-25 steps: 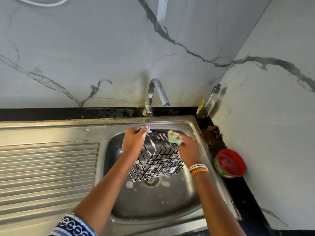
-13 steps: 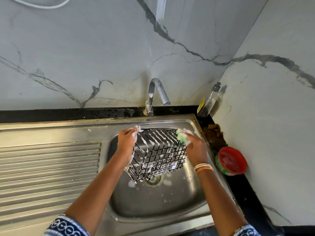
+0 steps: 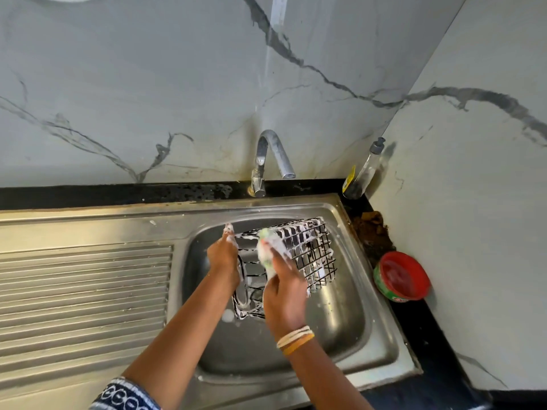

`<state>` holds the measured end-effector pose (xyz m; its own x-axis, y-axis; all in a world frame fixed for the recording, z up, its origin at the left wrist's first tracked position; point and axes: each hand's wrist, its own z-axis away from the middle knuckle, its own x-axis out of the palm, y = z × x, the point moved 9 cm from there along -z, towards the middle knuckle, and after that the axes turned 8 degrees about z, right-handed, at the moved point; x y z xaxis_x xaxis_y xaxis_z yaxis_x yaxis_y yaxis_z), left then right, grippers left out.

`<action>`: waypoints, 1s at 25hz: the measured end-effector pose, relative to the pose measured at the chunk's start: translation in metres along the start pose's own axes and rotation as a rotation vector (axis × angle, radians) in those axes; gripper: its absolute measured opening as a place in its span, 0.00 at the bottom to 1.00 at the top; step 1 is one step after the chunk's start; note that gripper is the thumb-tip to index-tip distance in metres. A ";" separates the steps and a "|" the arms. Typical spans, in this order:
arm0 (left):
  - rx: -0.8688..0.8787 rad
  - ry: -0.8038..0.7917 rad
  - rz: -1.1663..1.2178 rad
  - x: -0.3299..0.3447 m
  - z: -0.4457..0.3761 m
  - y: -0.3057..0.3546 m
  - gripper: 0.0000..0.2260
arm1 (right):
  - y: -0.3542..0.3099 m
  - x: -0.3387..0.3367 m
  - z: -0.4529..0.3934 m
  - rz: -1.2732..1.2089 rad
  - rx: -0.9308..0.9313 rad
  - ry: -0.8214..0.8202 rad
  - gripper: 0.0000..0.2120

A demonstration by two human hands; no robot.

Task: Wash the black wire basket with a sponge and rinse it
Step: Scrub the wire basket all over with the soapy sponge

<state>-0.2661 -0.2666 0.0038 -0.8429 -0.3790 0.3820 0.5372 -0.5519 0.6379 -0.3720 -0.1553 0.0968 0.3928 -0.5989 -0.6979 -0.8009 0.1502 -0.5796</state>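
At frame centre, the left hand (image 3: 223, 255) grips the sudsy black wire basket (image 3: 307, 253) over the sink (image 3: 340, 315), steadying it while the right hand (image 3: 282, 294) clutches the sponge (image 3: 266, 247), scrubbing.

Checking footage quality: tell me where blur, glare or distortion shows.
Head view: the right hand and sponge are motion-blurred; the wire basket stays fairly sharp; a pale glare streak runs down the wall above the tap; the wide-angle lens bends the sink edges.
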 end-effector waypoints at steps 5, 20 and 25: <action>0.127 0.022 -0.207 0.000 0.001 0.017 0.18 | 0.043 -0.005 0.016 0.082 -0.078 -0.042 0.29; -0.110 0.046 -0.083 -0.003 0.014 0.014 0.12 | 0.027 0.005 0.005 -0.146 0.317 -0.012 0.29; -0.210 0.108 -0.225 -0.023 0.018 0.010 0.10 | 0.085 -0.024 -0.066 -0.123 0.520 0.185 0.26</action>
<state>-0.2421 -0.2504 0.0133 -0.9390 -0.3006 0.1670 0.3421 -0.7677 0.5418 -0.4790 -0.1803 0.0923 0.3458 -0.7572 -0.5542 -0.4082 0.4103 -0.8154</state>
